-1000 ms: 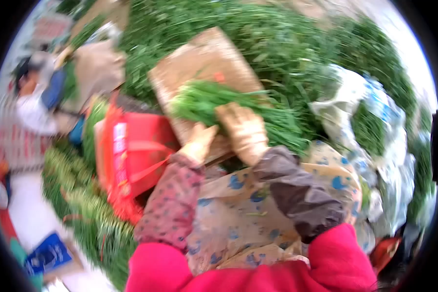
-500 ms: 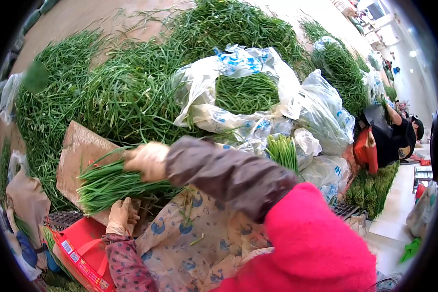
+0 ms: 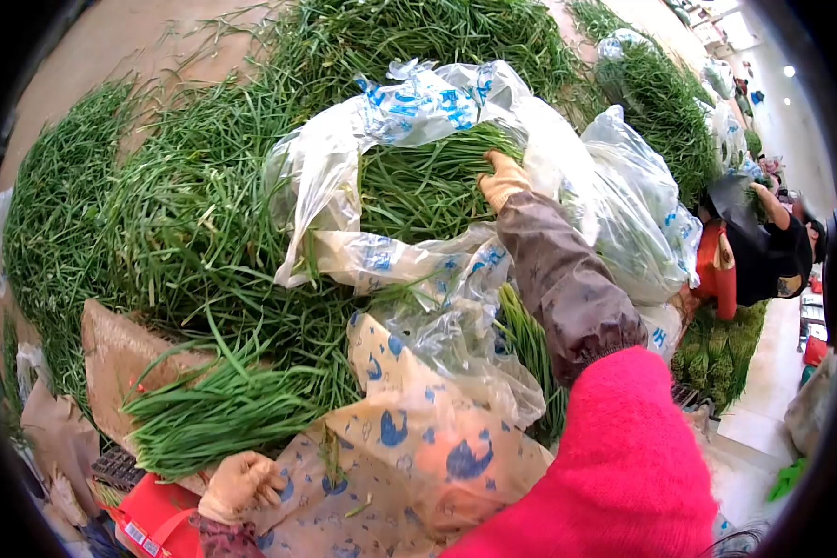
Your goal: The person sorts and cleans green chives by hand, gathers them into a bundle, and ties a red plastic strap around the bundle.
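Board edge: the brown board [image 3: 116,363] pokes out past the left and upper side of the leafy bundle, and its lower side runs down towards the red bag [image 3: 163,511].
Room between the hands: the blue-patterned cover [image 3: 381,502] spreads there, a few stray blades on it.
Bag rim: the clear plastic bag [image 3: 321,158] with blue print gapes wide, its crumpled rim ringing the cut greens [image 3: 418,186]; the loose heap [image 3: 177,205] crowds its left side.
Changed since half a second ago: the right hand [image 3: 503,180] was on the bundle then; now it's up at the bag's right inner edge. The left hand [image 3: 241,485] has come away a little from the bundle's end, and the whole view has swung.
Right grip: fingers at the greens, partly bent; I can't tell from here if they have hold of any.
Left grip: fingers loosely curled, nothing seen in them.
Green bundle: this bunch of long leaves [image 3: 228,409] lies across the board, just above the left hand, well apart from the right.
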Motion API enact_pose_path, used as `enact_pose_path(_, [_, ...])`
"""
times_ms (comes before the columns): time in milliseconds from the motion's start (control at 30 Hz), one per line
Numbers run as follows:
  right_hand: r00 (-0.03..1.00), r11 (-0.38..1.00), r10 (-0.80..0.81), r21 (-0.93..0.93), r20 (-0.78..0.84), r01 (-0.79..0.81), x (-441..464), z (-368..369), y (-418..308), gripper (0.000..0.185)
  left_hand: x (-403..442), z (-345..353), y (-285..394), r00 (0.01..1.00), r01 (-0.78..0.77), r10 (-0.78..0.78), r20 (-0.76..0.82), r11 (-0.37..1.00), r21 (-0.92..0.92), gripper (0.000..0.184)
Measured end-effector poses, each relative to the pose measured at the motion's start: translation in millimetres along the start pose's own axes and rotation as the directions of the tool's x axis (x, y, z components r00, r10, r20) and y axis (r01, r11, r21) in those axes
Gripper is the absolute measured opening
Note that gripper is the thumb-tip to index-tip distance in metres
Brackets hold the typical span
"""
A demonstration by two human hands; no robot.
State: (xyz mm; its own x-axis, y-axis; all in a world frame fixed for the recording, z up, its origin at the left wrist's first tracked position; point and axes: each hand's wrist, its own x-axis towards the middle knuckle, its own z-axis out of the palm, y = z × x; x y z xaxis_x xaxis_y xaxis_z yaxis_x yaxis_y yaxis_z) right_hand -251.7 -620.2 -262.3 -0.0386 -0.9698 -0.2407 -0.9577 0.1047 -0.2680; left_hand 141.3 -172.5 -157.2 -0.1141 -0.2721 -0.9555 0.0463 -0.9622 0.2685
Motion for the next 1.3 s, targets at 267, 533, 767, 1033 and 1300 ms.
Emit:
enact_pose_path(267, [0.944,0.765,-0.317,-0.562,0.095,0.314,99,66,22,0.085,1,40,25,0.992,0.115,-0.102,0.079,0.977,-0.177,0.035])
enact_pose_path(533, [0.881,0.622,-0.447,-0.653,0.155,0.431,122,83,13,0.055,8,66,46,0.996,0.085,-0.082,0.031,0.988,-0.128,0.039])
enact_pose_path(767, [0.866,0.623,-0.351,-0.601,0.357,0.5,103,44,-1,0.056,17,78,56,0.996,-0.092,0.092,-0.008,0.985,-0.147,0.044])
enact_pose_path(1033, [0.817,0.67,-0.504,-0.472,0.278,0.574,82,-42,-59,0.04,59,103,131,0.896,-0.327,0.383,0.225,0.912,-0.248,0.052])
enact_pose_path(1300, [0.731,0.799,-0.273,-0.276,0.626,0.535,-67,-42,-105,0.037,215,207,225,0.619,-0.11,0.688,0.38,0.554,-0.825,0.084])
